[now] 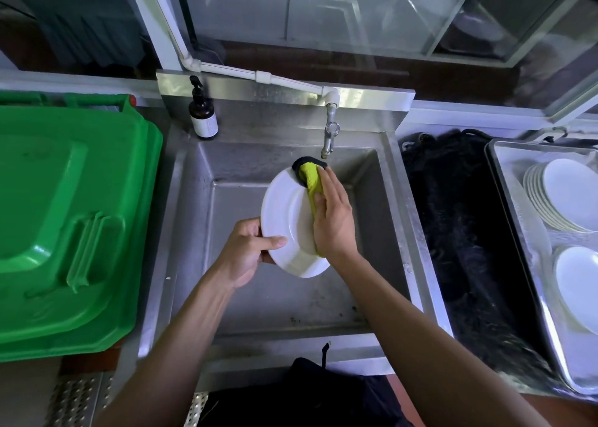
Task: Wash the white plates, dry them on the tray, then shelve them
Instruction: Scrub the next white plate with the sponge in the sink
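Over the steel sink [194, 232] I hold a white plate [284, 210] tilted on edge. My left hand [249, 252] grips its lower left rim, thumb on the face. My right hand [333, 219] presses a yellow-green cloth with a dark edge [310, 174] flat against the plate's right side. The cloth's top end sticks out past the rim, just under the tap [330, 135]. A stack of white plates [563, 197] and another white plate [579, 281] lie in the metal tray [504, 174] at the far right.
A green plastic bin lid [64, 219] covers the space left of the sink. A brown pump bottle [203, 116] stands on the sink's back left corner. A black netted mat [459, 239] lies between sink and tray. A glass-door cabinet [356, 12] stands behind.
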`<action>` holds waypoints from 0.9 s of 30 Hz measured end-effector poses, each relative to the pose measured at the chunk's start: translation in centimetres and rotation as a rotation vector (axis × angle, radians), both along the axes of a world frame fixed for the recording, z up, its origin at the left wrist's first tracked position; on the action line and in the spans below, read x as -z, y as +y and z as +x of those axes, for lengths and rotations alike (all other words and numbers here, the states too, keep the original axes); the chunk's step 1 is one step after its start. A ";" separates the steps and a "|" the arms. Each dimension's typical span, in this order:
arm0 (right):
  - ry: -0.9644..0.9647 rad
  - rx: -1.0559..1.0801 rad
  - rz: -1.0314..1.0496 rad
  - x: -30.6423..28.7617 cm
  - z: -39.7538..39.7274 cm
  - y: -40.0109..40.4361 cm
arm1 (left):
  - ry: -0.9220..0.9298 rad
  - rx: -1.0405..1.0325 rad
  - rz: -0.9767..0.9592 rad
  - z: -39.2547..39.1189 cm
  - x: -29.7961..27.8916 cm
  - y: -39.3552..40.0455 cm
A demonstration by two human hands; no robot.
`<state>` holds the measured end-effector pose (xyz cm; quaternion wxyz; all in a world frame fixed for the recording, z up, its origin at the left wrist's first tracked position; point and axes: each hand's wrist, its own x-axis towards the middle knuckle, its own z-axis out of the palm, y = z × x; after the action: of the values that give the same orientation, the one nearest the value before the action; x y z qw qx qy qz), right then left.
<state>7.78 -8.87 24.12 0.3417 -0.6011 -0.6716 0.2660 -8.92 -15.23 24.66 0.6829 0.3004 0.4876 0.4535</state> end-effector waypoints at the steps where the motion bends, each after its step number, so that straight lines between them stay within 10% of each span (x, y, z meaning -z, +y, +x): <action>1: 0.007 0.025 -0.020 0.3 0.1 -0.2 | 0.001 -0.013 -0.004 0.1 0.0 0.0; 27: 0.273 0.289 -0.113 2.1 -1.7 -6.9 | -0.082 -0.266 -0.126 3.9 1.0 1.4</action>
<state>6.11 -15.75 22.02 0.4299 -0.6678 -0.5098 0.3306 -5.04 -13.81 23.70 0.6534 0.1711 0.5223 0.5206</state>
